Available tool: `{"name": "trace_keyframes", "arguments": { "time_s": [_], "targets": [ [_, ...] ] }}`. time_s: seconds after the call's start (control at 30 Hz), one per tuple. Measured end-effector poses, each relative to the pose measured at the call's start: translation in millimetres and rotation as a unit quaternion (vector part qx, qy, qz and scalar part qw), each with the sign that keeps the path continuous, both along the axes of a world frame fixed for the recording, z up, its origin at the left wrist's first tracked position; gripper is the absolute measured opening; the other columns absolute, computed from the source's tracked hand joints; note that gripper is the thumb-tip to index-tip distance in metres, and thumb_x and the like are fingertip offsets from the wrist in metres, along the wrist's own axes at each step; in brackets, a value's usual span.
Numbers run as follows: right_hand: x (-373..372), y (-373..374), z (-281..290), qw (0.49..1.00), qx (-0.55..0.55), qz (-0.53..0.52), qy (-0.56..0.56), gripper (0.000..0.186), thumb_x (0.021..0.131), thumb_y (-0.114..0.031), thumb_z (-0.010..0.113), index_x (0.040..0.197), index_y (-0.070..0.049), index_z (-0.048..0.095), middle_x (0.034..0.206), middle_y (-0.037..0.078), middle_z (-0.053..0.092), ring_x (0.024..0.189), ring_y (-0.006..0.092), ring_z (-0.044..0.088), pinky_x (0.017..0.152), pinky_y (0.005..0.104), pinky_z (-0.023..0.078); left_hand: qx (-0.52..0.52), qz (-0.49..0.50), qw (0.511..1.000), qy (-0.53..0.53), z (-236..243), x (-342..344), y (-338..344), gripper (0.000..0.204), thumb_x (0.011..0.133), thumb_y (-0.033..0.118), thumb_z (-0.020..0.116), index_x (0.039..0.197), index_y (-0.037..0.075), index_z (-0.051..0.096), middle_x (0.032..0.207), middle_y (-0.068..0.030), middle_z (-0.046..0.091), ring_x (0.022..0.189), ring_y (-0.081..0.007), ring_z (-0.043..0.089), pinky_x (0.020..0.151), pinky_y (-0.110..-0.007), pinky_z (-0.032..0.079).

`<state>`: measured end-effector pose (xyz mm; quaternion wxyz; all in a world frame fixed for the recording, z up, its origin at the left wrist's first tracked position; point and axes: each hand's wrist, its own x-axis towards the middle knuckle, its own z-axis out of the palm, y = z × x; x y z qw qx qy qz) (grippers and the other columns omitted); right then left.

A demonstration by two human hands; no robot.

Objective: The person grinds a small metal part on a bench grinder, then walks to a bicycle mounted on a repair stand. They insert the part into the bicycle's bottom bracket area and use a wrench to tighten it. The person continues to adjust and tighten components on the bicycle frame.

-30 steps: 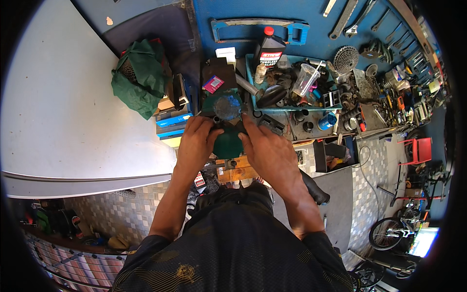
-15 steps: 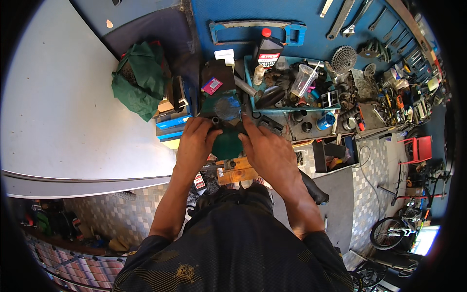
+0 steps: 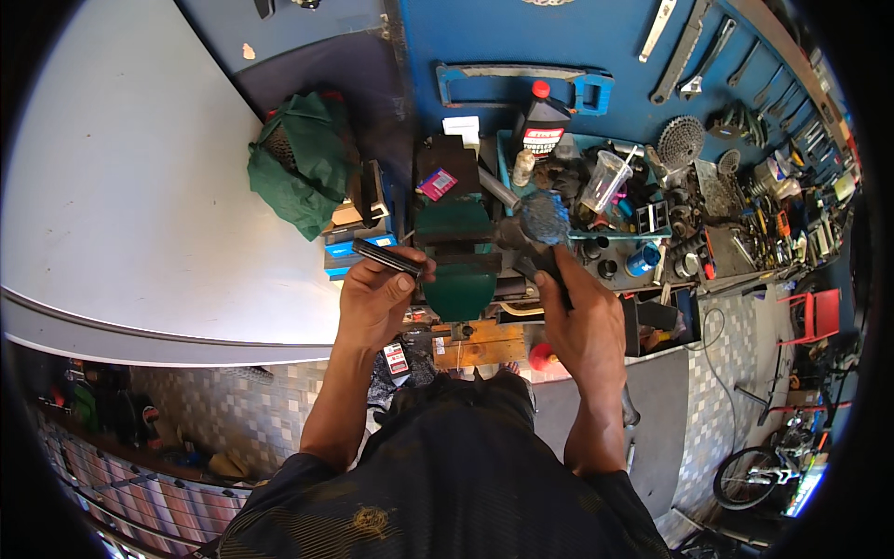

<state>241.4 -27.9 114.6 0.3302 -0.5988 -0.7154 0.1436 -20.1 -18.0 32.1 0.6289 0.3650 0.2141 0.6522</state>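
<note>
- Blue-headed tool (image 3: 545,219) is sitting right of green vise (image 3: 458,291), no longer over it; right hand (image 3: 587,319) is clasping it below its probably heavy end
- Left hand (image 3: 374,303) is pinching slim black piece (image 3: 386,257) left of vise, likely light, stiff, best taken mid-length

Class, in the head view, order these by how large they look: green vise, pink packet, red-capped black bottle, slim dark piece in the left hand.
1. Green vise
2. Red-capped black bottle
3. Pink packet and slim dark piece: too close to rank; the piece looks longer but narrower.
</note>
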Motion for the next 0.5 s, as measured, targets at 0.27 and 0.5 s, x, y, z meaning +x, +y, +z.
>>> {"name": "trace_keyframes", "arguments": {
  "time_s": [0.27, 0.5],
  "targets": [
    [-0.7, -5.5, 2.6, 1.000, 0.025, 0.008, 0.007, 0.036, 0.099, -0.014, 0.069, 0.130, 0.004, 0.066, 0.103, 0.026, 0.074, 0.091, 0.0444, 0.073, 0.077, 0.0493, 0.057, -0.032, -0.091, 0.981, -0.170, 6.5, 6.6, -5.9, 0.033, 0.096, 0.022, 0.078, 0.123, 0.005, 0.070, 0.111, -0.0099, 0.069, 0.110, -0.0242, 0.063, 0.095, -0.041, 0.053],
    [-2.4, -7.9, 1.3, 0.999, 0.027, 0.024, -0.003, 0.036, 0.100, -0.016, 0.068, 0.131, 0.004, 0.065, 0.104, 0.026, 0.074, 0.090, 0.0445, 0.073, 0.077, 0.0494, 0.057, -0.048, -0.156, 0.949, -0.268, 1.6, 9.2, -7.6, 0.034, 0.101, 0.026, 0.072, 0.132, 0.015, 0.061, 0.114, -0.0036, 0.069, 0.114, -0.0214, 0.059, 0.099, -0.040, 0.048]
  ]
}}
